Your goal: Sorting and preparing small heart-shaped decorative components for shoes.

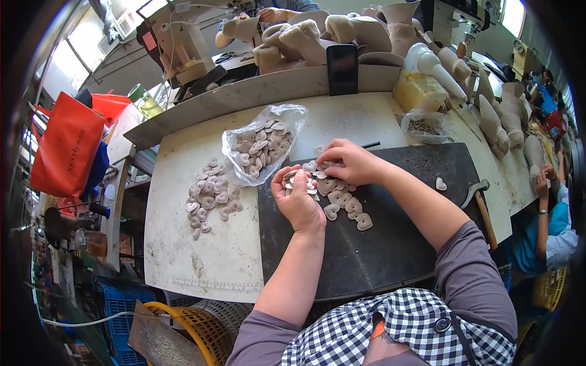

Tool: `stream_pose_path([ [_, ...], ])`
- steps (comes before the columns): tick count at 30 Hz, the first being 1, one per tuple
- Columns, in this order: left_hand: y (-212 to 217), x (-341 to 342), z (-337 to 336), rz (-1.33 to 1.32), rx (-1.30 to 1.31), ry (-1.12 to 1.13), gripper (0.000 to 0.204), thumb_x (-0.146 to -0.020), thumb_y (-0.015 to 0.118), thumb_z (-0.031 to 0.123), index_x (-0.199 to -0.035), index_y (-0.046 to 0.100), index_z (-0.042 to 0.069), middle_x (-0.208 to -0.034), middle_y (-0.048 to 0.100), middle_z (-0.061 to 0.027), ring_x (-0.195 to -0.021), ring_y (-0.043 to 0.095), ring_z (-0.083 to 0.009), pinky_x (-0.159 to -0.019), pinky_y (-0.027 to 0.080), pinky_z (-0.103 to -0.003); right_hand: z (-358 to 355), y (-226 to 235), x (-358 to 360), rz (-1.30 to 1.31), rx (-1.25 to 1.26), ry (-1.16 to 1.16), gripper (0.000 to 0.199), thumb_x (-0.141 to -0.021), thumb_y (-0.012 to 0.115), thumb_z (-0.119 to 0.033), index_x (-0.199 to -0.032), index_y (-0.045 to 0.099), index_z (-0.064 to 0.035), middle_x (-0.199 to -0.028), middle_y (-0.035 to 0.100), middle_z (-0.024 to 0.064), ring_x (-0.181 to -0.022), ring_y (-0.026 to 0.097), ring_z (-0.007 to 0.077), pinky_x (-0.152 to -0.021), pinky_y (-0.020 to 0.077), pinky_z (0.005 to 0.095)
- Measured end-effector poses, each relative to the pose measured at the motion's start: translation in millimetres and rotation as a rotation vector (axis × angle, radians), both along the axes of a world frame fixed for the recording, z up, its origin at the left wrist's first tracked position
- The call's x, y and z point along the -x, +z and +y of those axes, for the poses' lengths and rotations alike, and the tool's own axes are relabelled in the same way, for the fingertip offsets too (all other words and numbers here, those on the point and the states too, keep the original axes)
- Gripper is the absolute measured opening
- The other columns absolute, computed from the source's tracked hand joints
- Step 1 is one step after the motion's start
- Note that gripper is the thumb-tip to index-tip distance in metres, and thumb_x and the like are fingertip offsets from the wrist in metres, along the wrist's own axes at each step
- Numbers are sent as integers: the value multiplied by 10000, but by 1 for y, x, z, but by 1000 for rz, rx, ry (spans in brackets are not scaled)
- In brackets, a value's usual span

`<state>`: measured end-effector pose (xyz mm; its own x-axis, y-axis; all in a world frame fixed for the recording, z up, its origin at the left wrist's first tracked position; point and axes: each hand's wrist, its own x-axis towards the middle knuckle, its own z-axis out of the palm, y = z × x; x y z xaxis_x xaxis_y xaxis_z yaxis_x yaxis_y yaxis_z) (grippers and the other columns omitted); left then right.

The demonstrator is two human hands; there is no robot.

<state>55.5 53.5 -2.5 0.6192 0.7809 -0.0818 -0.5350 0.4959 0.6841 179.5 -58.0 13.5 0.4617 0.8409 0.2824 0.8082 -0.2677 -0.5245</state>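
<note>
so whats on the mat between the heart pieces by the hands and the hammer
In the head view, one lone heart piece lies on the dark mat, between the heart pieces and the hammer; otherwise bare.

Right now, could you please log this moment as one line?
left hand: holds heart pieces | right hand: on heart pieces | surface: dark mat

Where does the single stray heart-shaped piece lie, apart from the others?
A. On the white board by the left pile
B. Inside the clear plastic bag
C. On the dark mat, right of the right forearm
C: the lone heart-shaped piece lies on the dark mat, right of the right forearm, near the hammer.
</note>
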Motion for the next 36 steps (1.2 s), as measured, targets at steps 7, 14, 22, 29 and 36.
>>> stream_pose_path([
  [7, -4, 0, 2, -6, -2, -14, 272, -884, 618, -28, -1111, 505, 70, -1033, 618, -97, -787, 592, -151, -602, 504, -272, -29, 0, 20, -96, -293, -248, 235, -860, 612, -31, -1082, 687, -54, -1122, 649, 138, -1067, 607, 315, -953, 479, 373],
  [14, -7, 1, 3, -6, -15, -45, 280, -877, 617, -39, -1110, 503, 65, -1026, 613, -100, -796, 588, -157, -601, 498, -274, -57, -14, 14, -222, -127, -502, 135, -838, 670, -141, -951, 706, -75, -958, 683, 80, -953, 606, 294, -857, 493, 392],
  [22, -9, -2, -1, 27, -9, -101, 291, -877, 601, -62, -1117, 495, 62, -1036, 615, -101, -784, 588, -151, -602, 510, -267, -67, -20, 14, -257, -138, -648, 92, -822, 687, -151, -892, 703, -92, -871, 649, 67, -899, 598, 278, -821, 498, 391],
  [29, -4, 2, -5, 48, -74, -99, 276, -883, 615, -46, -1113, 505, 59, -1015, 606, -84, -760, 592, -129, -599, 508, -251, -60, -9, 22, -200, -111, -506, 84, -823, 688, -158, -854, 698, -81, -859, 636, 77, -900, 597, 287, -803, 505, 387],
  [36, 57, -9, 30, 207, -998, -62, 238, -845, 656, -36, -1055, 579, 45, -934, 618, -43, -747, 588, -94, -661, 518, -233, -72, -31, -4, -132, -206, -609, 88, -845, 654, -149, -848, 689, -69, -889, 643, 95, -913, 603, 299, -805, 507, 414],
])
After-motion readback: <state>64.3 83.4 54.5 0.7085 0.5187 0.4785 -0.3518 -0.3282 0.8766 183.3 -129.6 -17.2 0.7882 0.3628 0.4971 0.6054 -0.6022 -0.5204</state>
